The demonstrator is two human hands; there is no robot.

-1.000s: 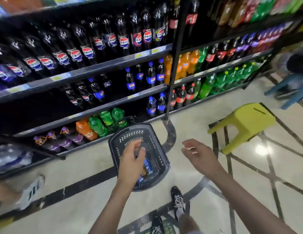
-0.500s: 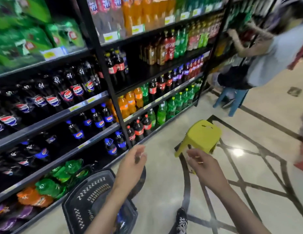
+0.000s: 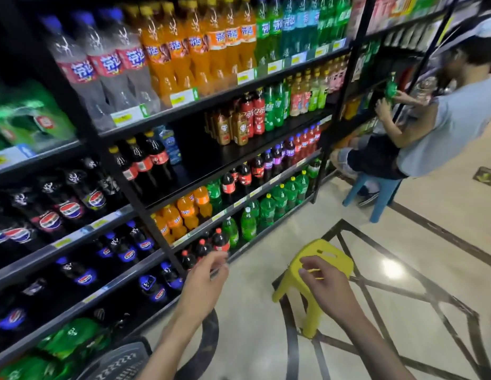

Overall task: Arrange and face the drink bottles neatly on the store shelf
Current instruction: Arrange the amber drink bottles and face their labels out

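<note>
At the bottom left corner a black basket (image 3: 121, 360) sits at the foot of the store shelf (image 3: 74, 239), whose left bays hold leaning rows of Pepsi bottles (image 3: 70, 209). The left hand (image 3: 203, 286) hovers empty, fingers loosely apart, just in front of the red-capped cola bottles (image 3: 219, 239) at the front edge of the lowest shelf. The right hand (image 3: 325, 286), fingers relaxed and holding nothing, hangs over the yellow stool (image 3: 332, 256). Farther right, a person (image 3: 458, 119) seated on a blue stool (image 3: 376, 196) grips a green bottle (image 3: 390, 87).
</note>
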